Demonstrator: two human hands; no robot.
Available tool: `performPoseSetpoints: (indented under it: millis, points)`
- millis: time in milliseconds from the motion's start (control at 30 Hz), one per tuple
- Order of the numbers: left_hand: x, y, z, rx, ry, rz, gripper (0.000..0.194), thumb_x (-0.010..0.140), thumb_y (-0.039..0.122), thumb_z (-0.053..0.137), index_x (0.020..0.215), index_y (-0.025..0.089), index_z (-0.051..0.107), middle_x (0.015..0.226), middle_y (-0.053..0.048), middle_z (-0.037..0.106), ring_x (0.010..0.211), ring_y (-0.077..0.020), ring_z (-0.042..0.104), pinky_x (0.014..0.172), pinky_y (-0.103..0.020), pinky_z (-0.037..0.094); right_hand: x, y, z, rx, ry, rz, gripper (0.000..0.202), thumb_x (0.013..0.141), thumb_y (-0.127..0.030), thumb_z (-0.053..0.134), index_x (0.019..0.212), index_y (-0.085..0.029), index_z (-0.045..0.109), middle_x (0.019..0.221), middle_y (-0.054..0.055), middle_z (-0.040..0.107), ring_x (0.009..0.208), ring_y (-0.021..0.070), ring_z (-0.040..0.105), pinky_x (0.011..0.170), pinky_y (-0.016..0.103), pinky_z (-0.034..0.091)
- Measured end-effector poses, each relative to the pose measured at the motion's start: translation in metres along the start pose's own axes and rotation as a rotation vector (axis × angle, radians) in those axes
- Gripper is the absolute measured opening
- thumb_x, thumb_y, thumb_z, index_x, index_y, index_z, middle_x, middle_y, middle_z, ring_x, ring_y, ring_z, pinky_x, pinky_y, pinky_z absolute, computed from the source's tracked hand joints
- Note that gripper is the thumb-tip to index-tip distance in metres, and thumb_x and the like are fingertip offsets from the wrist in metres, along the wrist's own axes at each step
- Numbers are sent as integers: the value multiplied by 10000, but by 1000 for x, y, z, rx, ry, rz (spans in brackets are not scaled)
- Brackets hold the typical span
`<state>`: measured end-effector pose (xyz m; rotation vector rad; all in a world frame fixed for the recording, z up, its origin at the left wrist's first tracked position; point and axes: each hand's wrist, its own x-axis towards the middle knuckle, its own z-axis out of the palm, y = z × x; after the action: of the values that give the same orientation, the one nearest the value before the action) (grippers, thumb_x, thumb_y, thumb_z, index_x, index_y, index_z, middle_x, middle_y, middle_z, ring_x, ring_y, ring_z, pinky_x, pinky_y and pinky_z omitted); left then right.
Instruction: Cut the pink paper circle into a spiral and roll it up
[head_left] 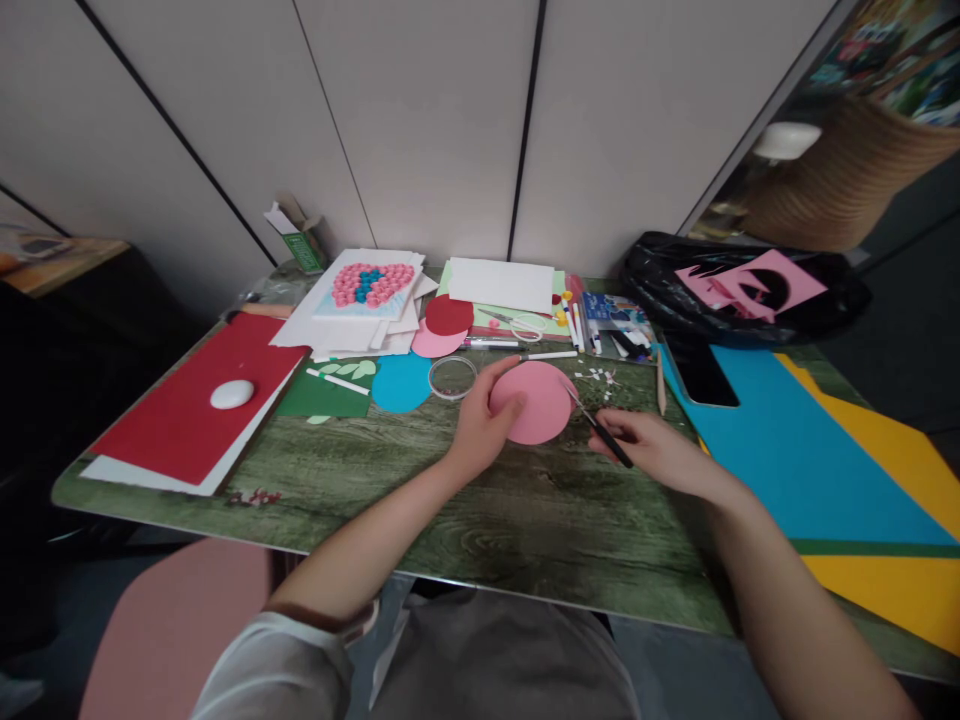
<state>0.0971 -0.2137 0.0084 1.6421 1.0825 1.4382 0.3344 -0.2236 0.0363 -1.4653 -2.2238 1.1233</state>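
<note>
- Right hand (637,446) grips a black-handled tool (615,446), its tip over the pink disc (534,408).
- Left hand (482,425) pinches the pink disc's left side, above the table (495,530).
- A loose pinch could let it swivel, making the tool nick it.
- Blue disc (401,384): left of the pink disc.

A white rounded object (232,394) is resting on red paper (187,400) at the surface's (450,540) left. An open green box (303,252) is standing near the grey wall (427,120). A black phone (701,370) is lying beside a black plastic bag (649,285).
</note>
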Motion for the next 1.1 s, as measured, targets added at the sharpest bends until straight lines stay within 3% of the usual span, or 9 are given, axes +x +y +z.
performPoseSetpoints:
  millis: [633,1100]
  points:
    - [0,6,-2,43,17,6,370,810,248,558,1177,228,517,1217,-67,569,1121,-216,519,970,-397,403,0,4,2,29,15,29,407,745,-523,570,626,-204,346,613,-51,302,576,96,285,520,226,246]
    - [0,7,-3,30,-117,-18,350,813,247,548,1161,216,533,1214,-59,581,1125,-216,521,972,-364,396,-2,5,-2,74,-40,22,339,757,-453,581,660,-200,377,660,-39,357,602,99,331,534,230,274]
